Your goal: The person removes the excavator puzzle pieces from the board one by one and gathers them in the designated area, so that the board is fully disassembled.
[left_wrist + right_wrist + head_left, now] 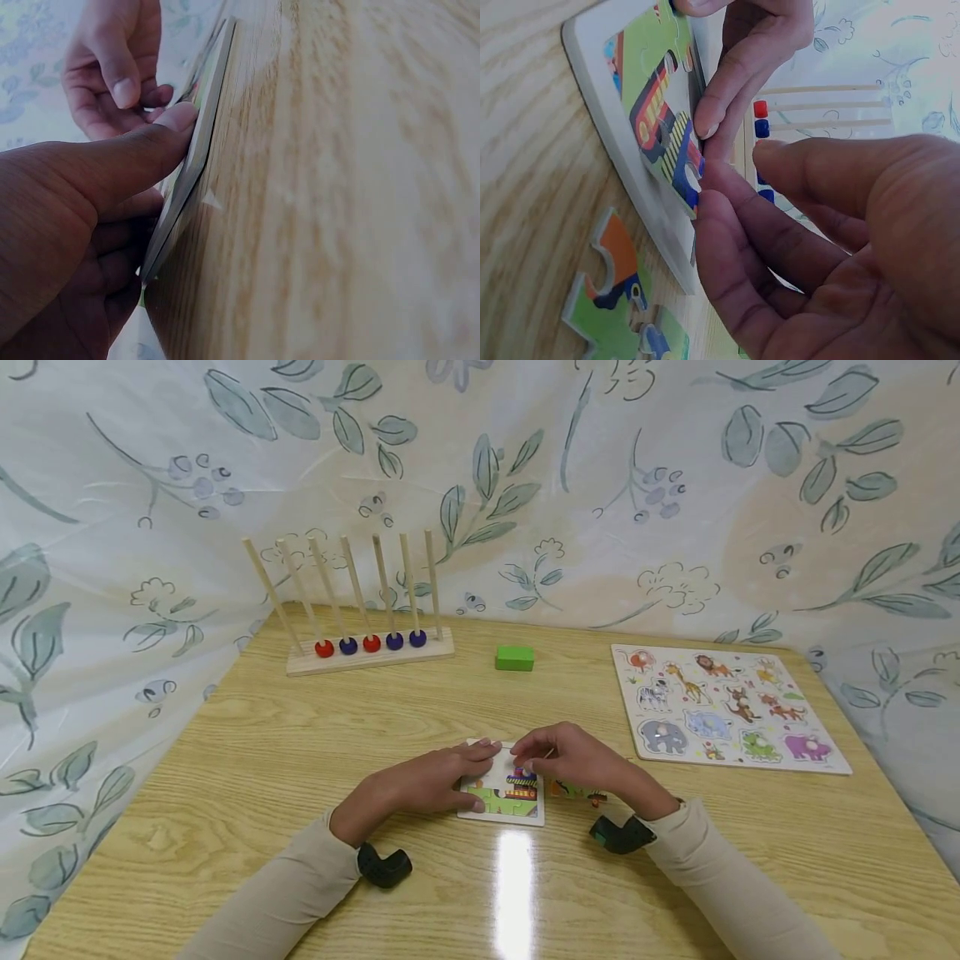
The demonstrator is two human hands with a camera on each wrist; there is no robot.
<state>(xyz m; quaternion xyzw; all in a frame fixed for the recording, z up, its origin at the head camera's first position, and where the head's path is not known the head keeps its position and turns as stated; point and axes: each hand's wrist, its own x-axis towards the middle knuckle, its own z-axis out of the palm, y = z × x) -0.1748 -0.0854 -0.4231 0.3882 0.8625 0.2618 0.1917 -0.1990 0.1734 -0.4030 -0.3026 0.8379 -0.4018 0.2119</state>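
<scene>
A small jigsaw puzzle board point(538, 810) with a pale rim lies on the table, partly filled with pieces. My left hand point(438, 777) rests over its left side, fingers stretched across it and the thumb on the near part. At the board, my right hand point(802, 247) has its fingertips at the edge of a blue and yellow striped puzzle piece point(676, 157); in the right wrist view the thumb stands apart from that piece. Loose puzzle pieces point(607, 292), green and orange, lie on the table beside the board, partly beneath the right hand in the head view.
Behind, at the left, stands a wooden peg rack point(371, 656) with red and blue beads. A green block point(514, 658) sits at the back middle. An animal peg puzzle point(731, 710) lies at the right. A patterned cloth point(525, 485) hangs along the table's back.
</scene>
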